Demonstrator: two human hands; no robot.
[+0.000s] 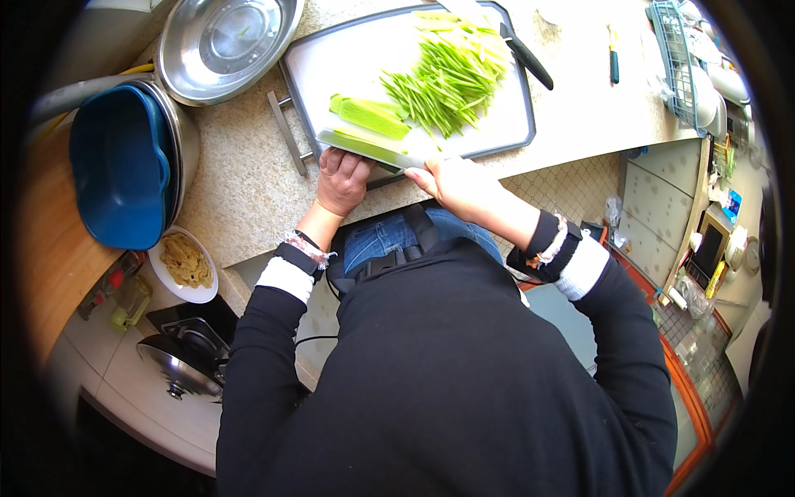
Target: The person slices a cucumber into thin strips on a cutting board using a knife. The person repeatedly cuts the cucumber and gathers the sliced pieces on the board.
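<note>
My right hand (456,186) grips a broad-bladed kitchen knife (366,148) near the front edge of the white cutting board (348,56). My left hand (343,180), fingers curled, is right against the near side of the blade, and what lies under its fingertips is mostly hidden. Just beyond the blade lie flat slices of a green vegetable (372,117). A large heap of thin green vegetable strips (444,84) covers the board's right half. A second knife with a black handle (528,57) rests across the board's right edge.
A steel basin (233,43) stands at the back left, with a blue plastic basin (118,168) nearer. A white bowl of yellowish food (186,264) and a lidded pan (180,366) are at left. A small green-handled tool (613,59) and a dish rack (674,68) are at right.
</note>
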